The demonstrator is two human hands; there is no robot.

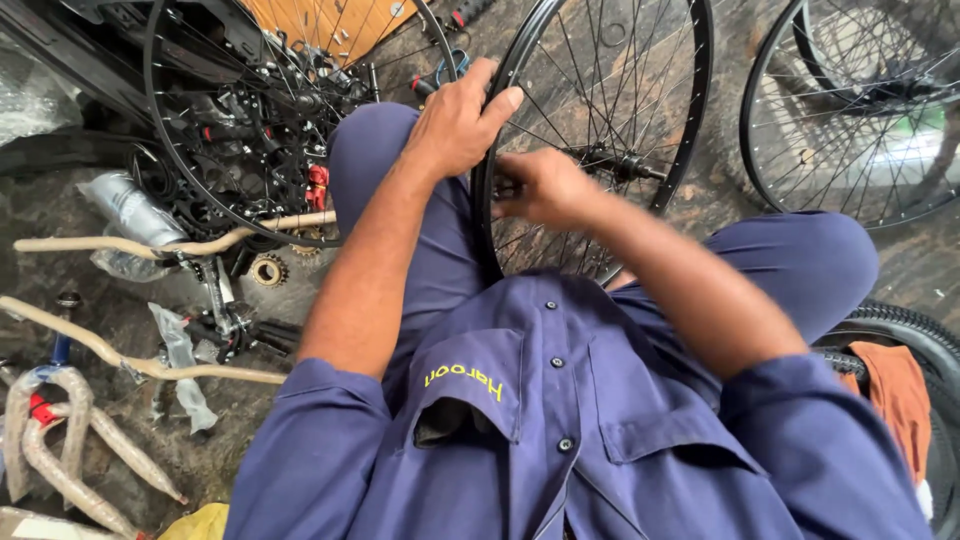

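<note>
A black spoked bicycle wheel (pixel 690 120) stands upright between my knees, its hub axle (pixel 620 163) pointing right. My left hand (pixel 455 125) grips the wheel's rim on its near left side, fingers curled over the edge. Lower down, my right hand (pixel 545 187) is closed among the spokes just inside the rim; what it pinches is hidden by the fingers. I wear a dark blue work shirt and trousers.
A second black wheel (pixel 200 190) lies at the left over a heap of black bike parts and a small sprocket (pixel 267 270). A third wheel (pixel 850 110) rests at the right. Wrapped handlebars (pixel 130 245), a tyre (pixel 915 330) and an orange cloth (pixel 895 385) lie around.
</note>
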